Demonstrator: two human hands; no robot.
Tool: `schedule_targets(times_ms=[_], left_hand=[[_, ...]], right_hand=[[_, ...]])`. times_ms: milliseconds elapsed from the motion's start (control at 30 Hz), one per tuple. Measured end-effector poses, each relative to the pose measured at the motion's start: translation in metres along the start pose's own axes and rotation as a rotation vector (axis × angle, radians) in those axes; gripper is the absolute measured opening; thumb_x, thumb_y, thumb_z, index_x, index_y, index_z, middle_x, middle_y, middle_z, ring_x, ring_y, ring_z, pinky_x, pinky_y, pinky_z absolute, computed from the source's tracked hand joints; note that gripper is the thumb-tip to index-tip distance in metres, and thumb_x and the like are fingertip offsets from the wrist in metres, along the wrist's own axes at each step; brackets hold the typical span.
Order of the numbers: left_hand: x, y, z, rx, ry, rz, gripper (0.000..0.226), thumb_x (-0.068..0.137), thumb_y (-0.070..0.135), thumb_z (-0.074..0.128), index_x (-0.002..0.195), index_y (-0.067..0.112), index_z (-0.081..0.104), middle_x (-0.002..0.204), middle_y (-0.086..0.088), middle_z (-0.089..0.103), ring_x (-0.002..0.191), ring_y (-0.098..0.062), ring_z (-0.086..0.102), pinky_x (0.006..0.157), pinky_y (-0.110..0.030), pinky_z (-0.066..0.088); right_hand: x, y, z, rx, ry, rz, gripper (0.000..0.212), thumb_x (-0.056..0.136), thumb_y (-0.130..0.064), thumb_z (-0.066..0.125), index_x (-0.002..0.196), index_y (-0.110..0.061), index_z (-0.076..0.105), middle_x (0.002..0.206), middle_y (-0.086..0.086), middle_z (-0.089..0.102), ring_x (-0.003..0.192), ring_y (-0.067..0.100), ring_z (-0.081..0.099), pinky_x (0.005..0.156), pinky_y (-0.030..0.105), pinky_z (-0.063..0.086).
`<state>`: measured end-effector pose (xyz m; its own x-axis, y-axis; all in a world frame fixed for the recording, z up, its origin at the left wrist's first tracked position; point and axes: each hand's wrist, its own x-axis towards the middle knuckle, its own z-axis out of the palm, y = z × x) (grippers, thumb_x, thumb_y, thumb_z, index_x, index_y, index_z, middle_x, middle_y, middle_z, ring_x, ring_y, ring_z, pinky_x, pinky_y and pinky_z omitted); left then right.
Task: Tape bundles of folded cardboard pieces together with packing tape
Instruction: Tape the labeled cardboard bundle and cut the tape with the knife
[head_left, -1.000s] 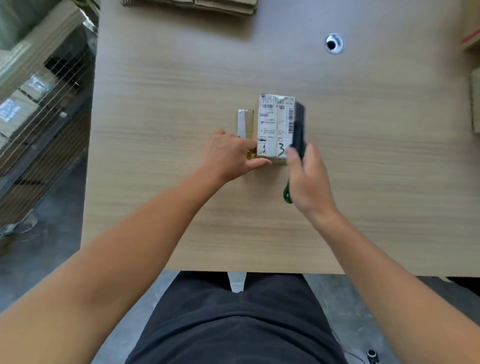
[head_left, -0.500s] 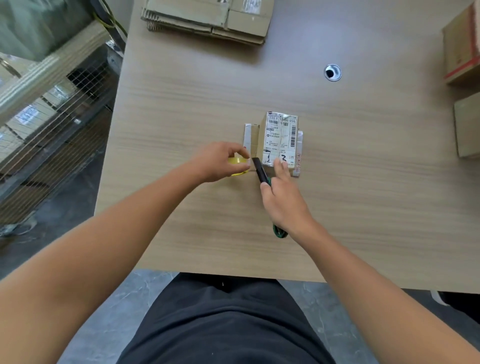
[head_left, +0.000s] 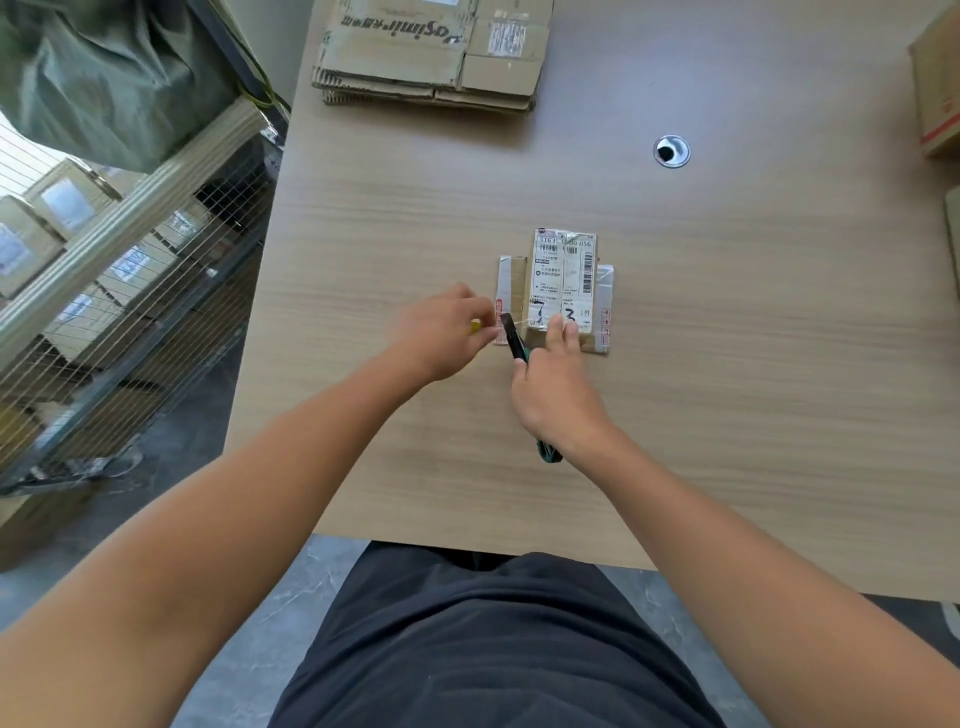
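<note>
A small bundle of folded cardboard with a white shipping label on top lies flat in the middle of the table. My left hand is closed just left of the bundle's near corner around a yellow tape roll, which is mostly hidden. A thin strip of clear tape runs from it to the bundle. My right hand grips scissors with black blades and a green handle. The blades point up between my left hand and the bundle. My right fingertips rest on the bundle's near edge.
A stack of flattened cardboard boxes lies at the table's far edge. A round cable hole sits to the back right. Cardboard boxes stand at the right edge. A wire-mesh cage with boxes stands left of the table.
My right hand moved with the scissors from the bundle's right side to its near left corner. My left hand drew back slightly to the left, and the view tilted up.
</note>
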<state>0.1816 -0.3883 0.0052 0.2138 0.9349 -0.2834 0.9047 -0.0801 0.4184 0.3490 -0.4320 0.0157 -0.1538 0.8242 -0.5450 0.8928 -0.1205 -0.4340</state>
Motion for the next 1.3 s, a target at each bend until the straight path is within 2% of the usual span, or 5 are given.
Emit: schedule_targets(times_ms=[267, 433, 633, 1200, 1300], left_hand=[[-0.015, 0.000, -0.021, -0.040, 0.343, 0.099, 0.019, 0.099, 0.040, 0.057, 0.098, 0.023, 0.064, 0.111, 0.010, 0.058, 0.081, -0.023, 0.062, 0.064, -0.031, 0.043], [0.010, -0.019, -0.043, 0.102, 0.334, 0.241, 0.033, 0.091, 0.052, 0.065, 0.102, 0.021, 0.061, 0.140, 0.017, 0.054, 0.087, -0.025, 0.068, 0.065, -0.031, 0.042], [0.049, -0.006, -0.023, 0.301, 0.245, 0.693, 0.042, 0.077, 0.051, 0.082, 0.093, 0.015, 0.067, 0.140, 0.009, 0.061, 0.057, -0.029, 0.063, 0.052, -0.030, 0.043], [0.081, -0.014, 0.024, 0.186, 0.429, 0.767, 0.042, 0.086, 0.049, 0.076, 0.083, 0.009, 0.067, 0.115, -0.001, 0.074, 0.063, -0.026, 0.066, 0.051, -0.033, 0.049], [0.072, 0.003, 0.015, 0.122, 0.240, 0.667, 0.049, 0.079, 0.053, 0.080, 0.087, 0.007, 0.067, 0.118, -0.004, 0.071, 0.069, -0.030, 0.067, 0.052, -0.037, 0.051]], right_hand=[[-0.002, 0.009, 0.011, -0.222, -0.014, 0.011, 0.026, 0.106, -0.026, 0.041, 0.105, -0.011, 0.062, 0.163, 0.001, -0.035, 0.151, 0.018, -0.033, 0.100, 0.055, 0.046], [-0.004, 0.051, 0.010, 0.062, 0.158, -0.255, 0.035, 0.105, -0.032, 0.041, 0.112, -0.005, 0.063, 0.170, -0.002, 0.014, 0.157, 0.009, 0.003, 0.120, 0.063, 0.021], [0.007, 0.066, 0.020, 0.624, 0.491, -0.326, 0.038, 0.098, -0.026, 0.041, 0.121, -0.005, 0.063, 0.118, 0.001, 0.062, 0.114, 0.019, 0.056, 0.101, 0.044, 0.045], [0.055, 0.051, 0.016, 0.962, 0.697, 0.104, 0.015, 0.095, -0.030, 0.069, 0.100, -0.037, 0.057, 0.090, -0.019, 0.067, 0.084, -0.003, 0.063, 0.077, 0.020, 0.050], [0.064, 0.049, 0.011, 1.100, 0.708, 0.134, 0.017, 0.093, -0.029, 0.073, 0.094, -0.026, 0.056, 0.078, -0.022, 0.063, 0.074, -0.001, 0.060, 0.071, 0.016, 0.048]])
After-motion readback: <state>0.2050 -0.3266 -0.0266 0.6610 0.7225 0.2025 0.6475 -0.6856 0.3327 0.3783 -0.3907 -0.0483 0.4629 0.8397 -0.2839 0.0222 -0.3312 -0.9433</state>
